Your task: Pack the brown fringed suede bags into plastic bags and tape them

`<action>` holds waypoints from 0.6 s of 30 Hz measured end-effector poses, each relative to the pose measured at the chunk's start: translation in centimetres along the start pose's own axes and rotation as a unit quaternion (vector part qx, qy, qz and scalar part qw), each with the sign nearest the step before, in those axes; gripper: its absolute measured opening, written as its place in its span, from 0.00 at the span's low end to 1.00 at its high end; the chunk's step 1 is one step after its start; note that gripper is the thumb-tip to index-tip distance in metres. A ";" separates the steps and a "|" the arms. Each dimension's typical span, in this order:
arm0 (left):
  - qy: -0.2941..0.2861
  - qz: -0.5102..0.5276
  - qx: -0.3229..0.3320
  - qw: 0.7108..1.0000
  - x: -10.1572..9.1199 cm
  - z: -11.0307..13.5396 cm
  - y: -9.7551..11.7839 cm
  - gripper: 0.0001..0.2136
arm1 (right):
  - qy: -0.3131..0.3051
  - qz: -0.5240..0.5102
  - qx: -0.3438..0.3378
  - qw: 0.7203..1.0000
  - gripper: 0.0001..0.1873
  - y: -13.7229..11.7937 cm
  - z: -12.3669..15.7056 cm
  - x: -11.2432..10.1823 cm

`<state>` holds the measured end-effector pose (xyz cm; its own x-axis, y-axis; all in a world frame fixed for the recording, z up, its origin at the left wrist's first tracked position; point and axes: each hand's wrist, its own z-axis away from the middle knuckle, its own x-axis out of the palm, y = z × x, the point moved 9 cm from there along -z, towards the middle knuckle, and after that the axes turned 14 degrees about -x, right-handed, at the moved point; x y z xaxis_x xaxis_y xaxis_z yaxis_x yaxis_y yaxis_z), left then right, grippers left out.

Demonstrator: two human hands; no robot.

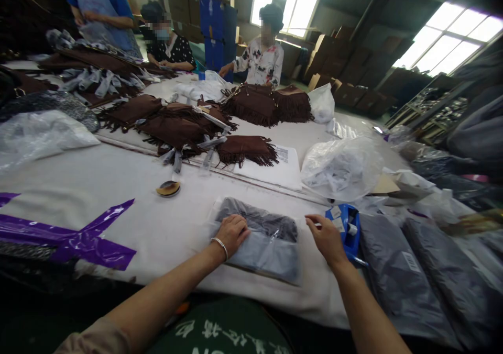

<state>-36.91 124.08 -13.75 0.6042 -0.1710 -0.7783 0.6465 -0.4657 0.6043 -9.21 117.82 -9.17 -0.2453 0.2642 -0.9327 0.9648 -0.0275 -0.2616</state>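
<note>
Near the table's (165,233) front edge lies a plastic-bagged dark item (271,252); the left hand (232,234) rests on it, fingers curled, apparently steadying it. The right hand (325,237) bends its fingers beside the blue dispenser (352,227), seemingly kept within easy reach; I cannot tell whether either grips anything.

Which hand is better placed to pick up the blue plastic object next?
Probably the right hand: it is beside the blue plastic object and seems empty, while the left hand rests on the plastic-bagged item.
</note>
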 end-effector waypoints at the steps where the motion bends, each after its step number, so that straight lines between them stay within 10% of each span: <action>1: 0.001 -0.006 0.005 1.000 -0.5 0.1 -0.3 0.04 | 0.049 0.003 0.024 0.998 0.21 1.4 1.9 -1.8; 5: 0.021 -0.074 -0.012 0.997 -3.3 0.7 -3.2 0.11 | 0.213 -0.028 0.206 0.955 0.25 8.9 10.2 -6.9; 9: -0.019 -0.109 -0.067 0.992 -4.1 0.4 -7.0 0.11 | 0.166 -0.145 0.307 0.926 0.26 13.5 13.2 -4.7; 18: -0.020 -0.053 -0.138 0.989 -4.0 0.8 -7.9 0.09 | 0.247 -0.114 0.379 0.884 0.27 10.4 16.1 -6.0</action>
<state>-44.83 127.74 -15.51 0.5116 -0.1708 -0.8421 0.8105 -0.2292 0.5390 0.76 100.47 -10.28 -0.1730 0.7307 -0.6605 0.5091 -0.5077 -0.6950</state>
